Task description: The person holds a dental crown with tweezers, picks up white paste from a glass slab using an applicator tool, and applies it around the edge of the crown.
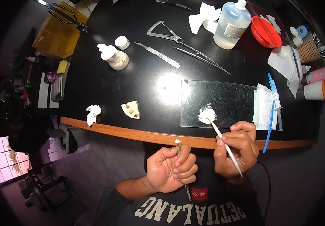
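Note:
My left hand (173, 168) is closed around a thin metal tool (188, 192), its lower end sticking out below the fist. A small cream-coloured piece (177, 141) sits at the tool's top, by the table edge. Between the fingers of my right hand (236, 148) is a slim white stick (226, 146), slanted, its upper tip touching a white powdery or pasty heap (207, 115). That heap lies on a glass plate (230, 98). To the left, a cream fan-shaped piece with a toothed edge (131, 109) rests on the black table.
Beyond the hands lie a scalpel (158, 55), tweezers (202, 58) and a metal caliper (165, 35). A white dropper bottle (114, 57), a large clear bottle (232, 26) and a red bowl (266, 32) stand farther back. Blue-tipped syringe (274, 92) and crumpled tissue (93, 114) flank the plate.

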A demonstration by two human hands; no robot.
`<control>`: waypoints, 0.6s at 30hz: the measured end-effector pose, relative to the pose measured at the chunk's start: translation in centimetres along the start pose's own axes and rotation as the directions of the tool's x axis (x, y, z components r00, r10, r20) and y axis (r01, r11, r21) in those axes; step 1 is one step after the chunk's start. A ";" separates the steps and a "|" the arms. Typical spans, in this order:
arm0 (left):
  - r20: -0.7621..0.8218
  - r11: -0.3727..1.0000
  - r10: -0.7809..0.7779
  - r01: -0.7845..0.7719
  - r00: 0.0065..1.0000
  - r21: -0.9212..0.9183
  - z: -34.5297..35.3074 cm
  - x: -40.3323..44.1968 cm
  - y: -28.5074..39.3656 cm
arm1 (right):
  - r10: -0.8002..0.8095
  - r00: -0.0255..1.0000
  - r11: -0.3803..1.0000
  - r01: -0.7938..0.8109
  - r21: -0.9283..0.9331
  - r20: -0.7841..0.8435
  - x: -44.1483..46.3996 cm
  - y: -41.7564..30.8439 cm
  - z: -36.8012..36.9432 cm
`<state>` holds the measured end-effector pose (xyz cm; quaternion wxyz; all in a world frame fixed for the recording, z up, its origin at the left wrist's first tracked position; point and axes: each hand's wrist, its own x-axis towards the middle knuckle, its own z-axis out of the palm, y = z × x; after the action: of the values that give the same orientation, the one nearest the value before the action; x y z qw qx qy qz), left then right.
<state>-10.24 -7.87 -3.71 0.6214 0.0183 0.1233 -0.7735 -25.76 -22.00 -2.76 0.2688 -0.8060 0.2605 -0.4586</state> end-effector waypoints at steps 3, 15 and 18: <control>-0.018 0.998 -0.042 0.041 0.999 -0.051 0.0 0.2 -0.1 | -0.016 0.999 0.999 0.018 -0.050 0.030 -0.3 0.1 0.2; -0.045 0.983 -0.087 0.078 0.995 -0.166 0.6 0.5 0.4 | -0.038 0.995 0.996 0.031 0.085 0.090 -0.4 -0.8 -0.5; -0.041 0.973 -0.103 0.092 0.994 -0.209 0.5 0.5 0.5 | -0.061 0.990 0.990 0.043 0.137 0.127 -0.8 -0.7 -0.6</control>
<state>-9.81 -8.53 -3.35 0.5777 -0.0327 0.2198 -0.7854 -26.57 -21.08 -2.53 0.3265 -0.8210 0.1900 -0.4281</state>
